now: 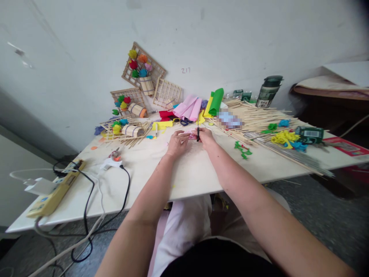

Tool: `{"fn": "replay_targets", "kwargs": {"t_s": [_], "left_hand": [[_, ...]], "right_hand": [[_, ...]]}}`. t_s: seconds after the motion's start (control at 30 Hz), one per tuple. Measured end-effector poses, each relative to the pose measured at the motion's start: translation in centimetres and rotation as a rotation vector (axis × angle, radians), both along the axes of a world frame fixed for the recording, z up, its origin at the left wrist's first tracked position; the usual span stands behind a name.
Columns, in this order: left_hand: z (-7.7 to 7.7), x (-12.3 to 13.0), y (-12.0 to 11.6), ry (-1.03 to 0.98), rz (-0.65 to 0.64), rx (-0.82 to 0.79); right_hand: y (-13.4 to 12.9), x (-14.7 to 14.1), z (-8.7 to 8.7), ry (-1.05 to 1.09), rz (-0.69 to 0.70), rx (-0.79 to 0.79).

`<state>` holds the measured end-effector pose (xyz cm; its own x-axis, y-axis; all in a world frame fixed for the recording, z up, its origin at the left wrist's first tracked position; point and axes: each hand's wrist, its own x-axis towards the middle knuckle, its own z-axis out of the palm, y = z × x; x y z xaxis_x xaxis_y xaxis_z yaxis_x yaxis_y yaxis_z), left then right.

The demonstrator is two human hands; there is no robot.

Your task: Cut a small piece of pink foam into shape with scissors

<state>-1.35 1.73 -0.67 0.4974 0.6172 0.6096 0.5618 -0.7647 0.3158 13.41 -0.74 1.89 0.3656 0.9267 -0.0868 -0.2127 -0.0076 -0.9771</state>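
Note:
Over the middle of the white table, my left hand (177, 142) is closed, its fingertips pinching a small piece of pink paper (191, 135). Close beside it, my right hand (205, 137) grips black-handled scissors (198, 134), with the thin blades pointing away from me. The fingers hide part of the pink paper. Just beyond my hands lie a second pair of scissors (184, 122) with dark handles, a yellow paper strip (162, 125) and a folded pink paper sheet (188, 108). Green paper leaf shapes (243, 150) lie to the right of my right hand.
Stick lattices with paper flowers (143, 69) lean on the wall. Many wooden sticks (259, 119) spread at right, near a dark green bottle (269, 91). A glue gun (112, 163) and a power strip (57, 192) with trailing cables lie at left.

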Motion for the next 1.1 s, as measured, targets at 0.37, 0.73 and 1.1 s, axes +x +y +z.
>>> {"fn": "replay_targets", "kwargs": {"t_s": [0.37, 0.73, 1.1], "left_hand": [[0.2, 0.5, -0.3, 0.058, -0.028, 0.06], [0.6, 0.1, -1.1, -0.34, 0.138, -0.161], [0.3, -1.3, -0.5, -0.546, 0.05, -0.714]], "right_hand": [[1.3, 0.0, -1.3, 0.005, -0.054, 0.009], [0.8, 0.0, -0.7, -0.081, 0.048, 0.083], [0.1, -0.6, -1.2, -0.189, 0.391, 0.222]]}}
